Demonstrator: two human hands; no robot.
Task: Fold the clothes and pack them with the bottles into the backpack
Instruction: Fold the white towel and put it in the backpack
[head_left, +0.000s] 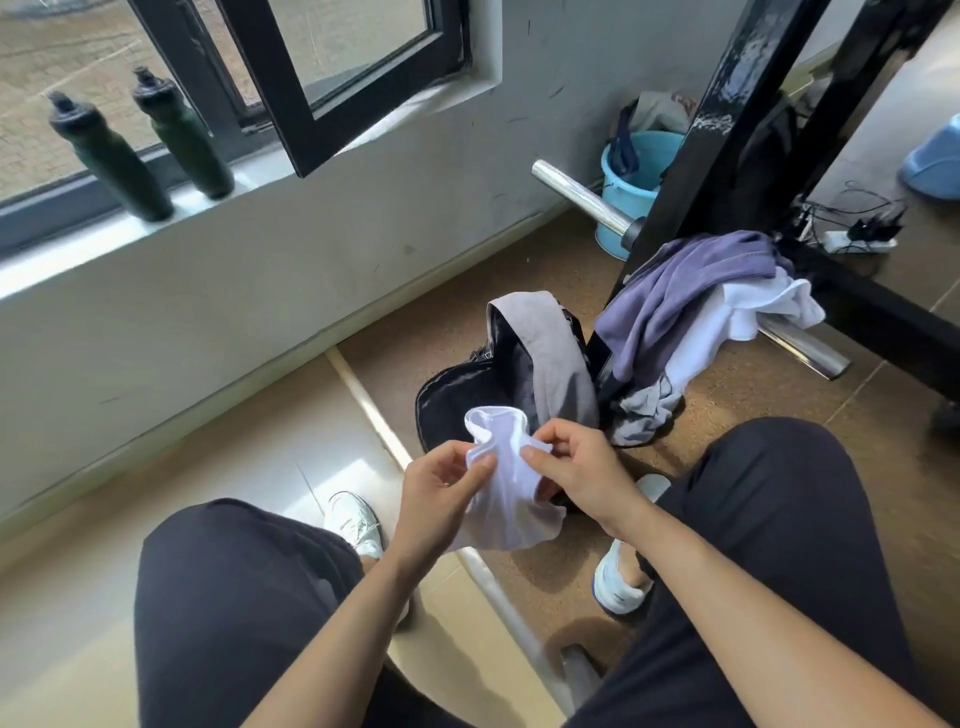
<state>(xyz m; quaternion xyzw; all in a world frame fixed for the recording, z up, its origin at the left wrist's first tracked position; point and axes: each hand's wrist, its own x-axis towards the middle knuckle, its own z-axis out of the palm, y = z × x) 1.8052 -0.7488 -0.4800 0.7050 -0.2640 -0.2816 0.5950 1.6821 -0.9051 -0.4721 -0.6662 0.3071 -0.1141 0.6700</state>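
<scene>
Far left, on the windowsill (218, 205): two dark green bottles (111, 156), capped, standing side by side and apart, both leaning in the wide-angle view. Black window frame (332, 140) swung open just right of them.

Lower centre: person seated, dark trousers, knees apart, white shoes on the floor (260, 431). Left hand (441, 493) and right hand (576, 467) are raised between the knees, each pinching an edge of a small white cloth (506, 493) between thumb and fingertips. Cloth is crumpled, its upper hem looped open, lower part hanging below the hands. It sits directly in front of the backpack opening, above it in the view; contact with the bag cannot be told.

Centre: backpack (540, 358) on the floor, grey outside, dark lining, unzipped with its mouth gaping toward the person. Contents not discernible in the dark interior.

Right of the backpack, touching it: loose pile of clothes — purple garment (680, 291) on top, white garment (748, 312) beneath and to the right, a grey piece (644, 405) trailing at the near edge. All unfolded. Pile rests against a black metal frame (727, 130) and over a chrome bar (810, 348).

Behind: blue bucket (634, 176) by the wall. Far right: power strip (857, 240) with cables.
</scene>
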